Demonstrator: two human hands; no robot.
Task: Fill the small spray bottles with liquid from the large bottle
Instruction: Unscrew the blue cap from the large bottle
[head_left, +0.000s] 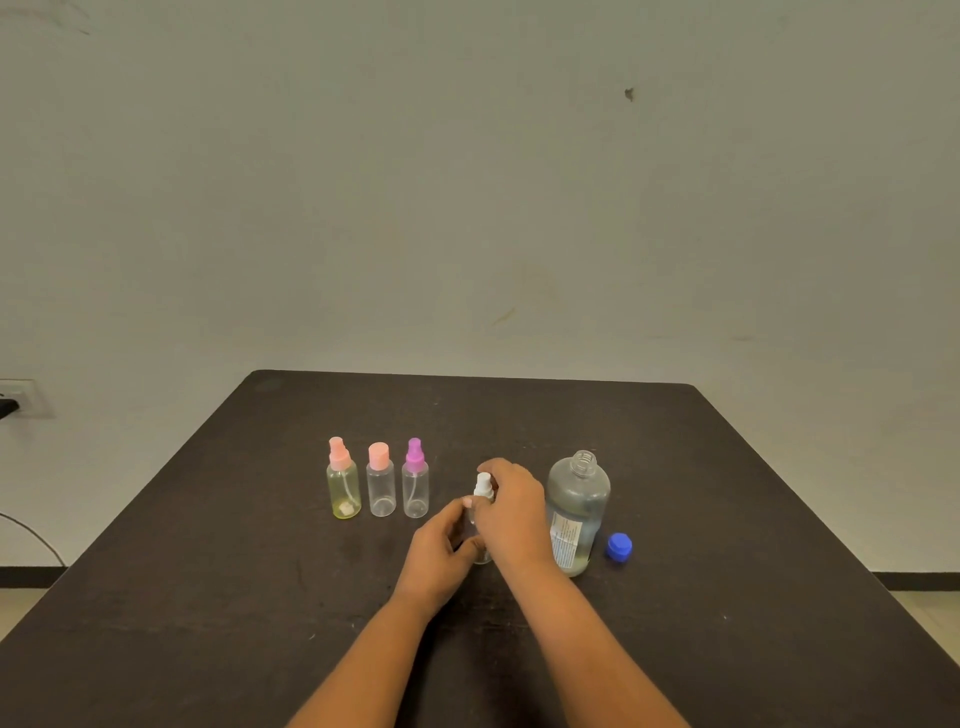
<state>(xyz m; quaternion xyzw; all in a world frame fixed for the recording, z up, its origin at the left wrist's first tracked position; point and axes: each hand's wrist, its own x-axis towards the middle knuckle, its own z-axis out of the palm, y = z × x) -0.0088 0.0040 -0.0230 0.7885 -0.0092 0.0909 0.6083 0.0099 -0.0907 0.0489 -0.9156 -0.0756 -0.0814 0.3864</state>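
Observation:
A small clear spray bottle with a white top (482, 486) stands at the table's middle. My left hand (441, 551) grips its body from the left, and my right hand (511, 506) curls round its white spray head; most of the bottle is hidden by them. Just to the right stands the large clear bottle (576, 512), uncapped and holding pale liquid. Its blue cap (619, 547) lies on the table to the right. Left of my hands three small spray bottles stand in a row: a yellowish one with a pink top (343, 480), a clear one with a pink cap (381, 488), a clear one with a purple top (415, 480).
The dark table (727, 519) reaches back to a plain wall. A wall socket with a plug (15, 397) and a cable (36, 535) are at the far left, off the table.

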